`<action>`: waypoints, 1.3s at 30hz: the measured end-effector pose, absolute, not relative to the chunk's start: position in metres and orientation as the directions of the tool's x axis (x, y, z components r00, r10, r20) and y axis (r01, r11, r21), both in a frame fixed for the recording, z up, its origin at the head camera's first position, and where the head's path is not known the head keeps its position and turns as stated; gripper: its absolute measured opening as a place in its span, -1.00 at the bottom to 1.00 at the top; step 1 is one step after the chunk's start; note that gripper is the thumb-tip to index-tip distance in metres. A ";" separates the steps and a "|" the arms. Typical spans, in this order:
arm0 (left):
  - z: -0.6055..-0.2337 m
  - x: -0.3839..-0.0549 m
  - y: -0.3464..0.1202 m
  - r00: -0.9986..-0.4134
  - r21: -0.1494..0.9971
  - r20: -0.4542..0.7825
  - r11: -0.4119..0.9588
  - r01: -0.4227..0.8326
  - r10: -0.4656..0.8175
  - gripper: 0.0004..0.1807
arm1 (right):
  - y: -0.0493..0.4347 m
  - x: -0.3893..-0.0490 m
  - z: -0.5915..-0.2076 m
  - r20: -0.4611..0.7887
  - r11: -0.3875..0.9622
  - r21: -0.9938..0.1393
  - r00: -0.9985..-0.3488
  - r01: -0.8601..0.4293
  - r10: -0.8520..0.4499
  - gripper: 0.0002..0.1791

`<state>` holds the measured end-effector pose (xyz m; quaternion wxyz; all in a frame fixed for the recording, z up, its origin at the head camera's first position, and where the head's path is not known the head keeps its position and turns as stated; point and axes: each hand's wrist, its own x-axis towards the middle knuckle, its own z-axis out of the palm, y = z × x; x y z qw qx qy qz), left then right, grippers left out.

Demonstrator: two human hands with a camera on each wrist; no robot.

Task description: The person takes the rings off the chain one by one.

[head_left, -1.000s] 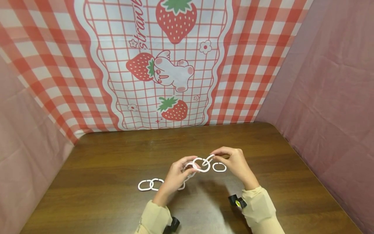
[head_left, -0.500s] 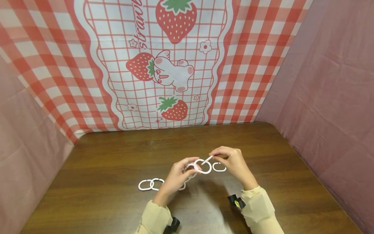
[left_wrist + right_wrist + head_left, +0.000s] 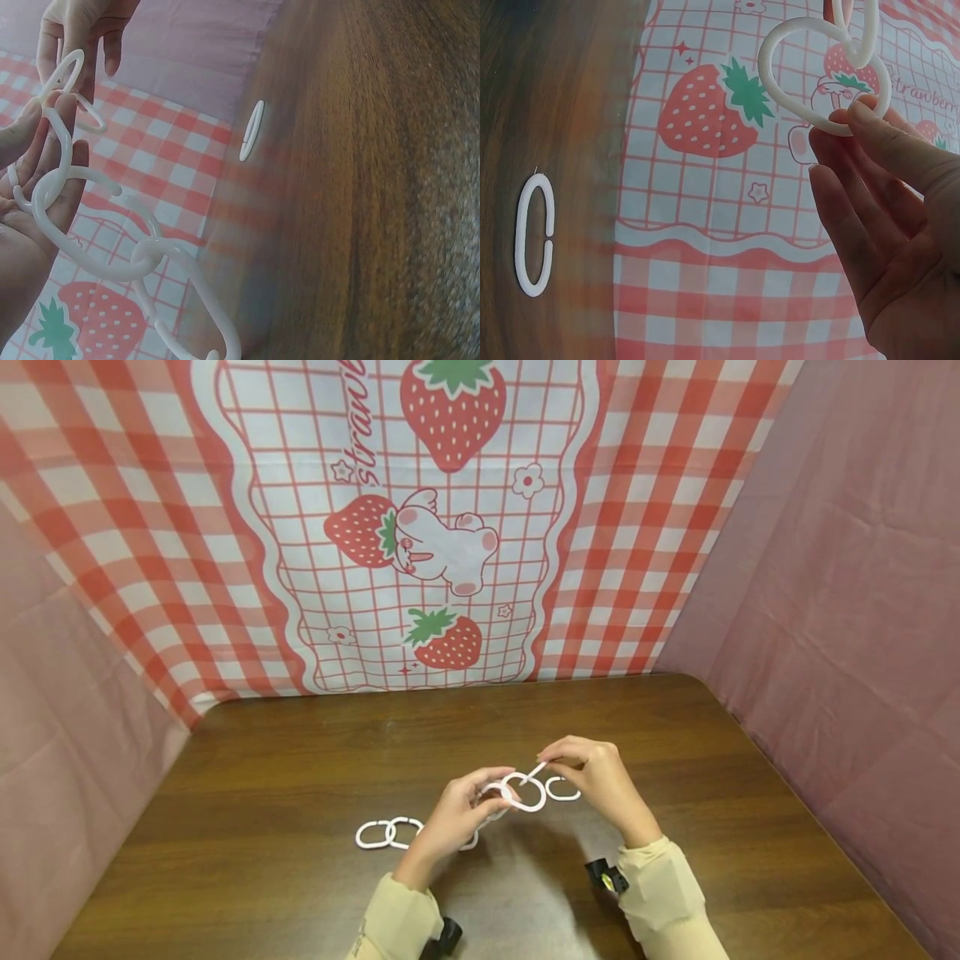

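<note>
My left hand (image 3: 457, 806) pinches a chain of white plastic links (image 3: 105, 270) between thumb and fingers. In the left wrist view several joined links hang below that hand, some with a small gap in the side. The chain's end link (image 3: 523, 792) sticks out to the right of the left fingertips. With thumb and fingertips, my right hand (image 3: 596, 781) pinches another white link (image 3: 771, 64), tilted, which crosses the end link and seems to pass through it; whether its gap is closed is hidden. Part of the chain is behind the left hand.
A single white link (image 3: 521, 240) with a gap in its side lies on the brown table (image 3: 337, 760), beside the right hand. Joined links (image 3: 372, 834) lie left of the left wrist. A red checked strawberry cloth (image 3: 637, 527) hangs behind the table.
The end link has shifted slightly right and down with the left fingertips, and it faces the camera more fully. The right hand's link has turned edge-on. Both hands keep their hold.
</note>
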<state>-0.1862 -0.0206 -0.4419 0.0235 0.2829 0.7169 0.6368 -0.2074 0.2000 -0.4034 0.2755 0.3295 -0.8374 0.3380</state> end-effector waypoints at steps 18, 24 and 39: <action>-0.444 -0.187 -0.020 -0.832 0.921 0.355 -0.007 0.389 0.426 -0.58 | 0.204 -0.207 -0.405 0.642 0.633 -0.406 -0.699 -0.659 -0.315 -0.80; -0.445 -0.188 -0.020 -0.840 0.919 0.357 0.008 0.395 0.409 -0.58 | 0.204 -0.205 -0.403 0.532 0.642 -0.522 -0.803 -0.562 -0.270 -0.87; -0.443 -0.188 -0.020 -0.858 0.923 0.344 0.029 0.383 0.381 -0.58 | 0.204 -0.211 -0.411 0.185 0.601 -0.767 -0.975 -0.224 -0.127 -0.86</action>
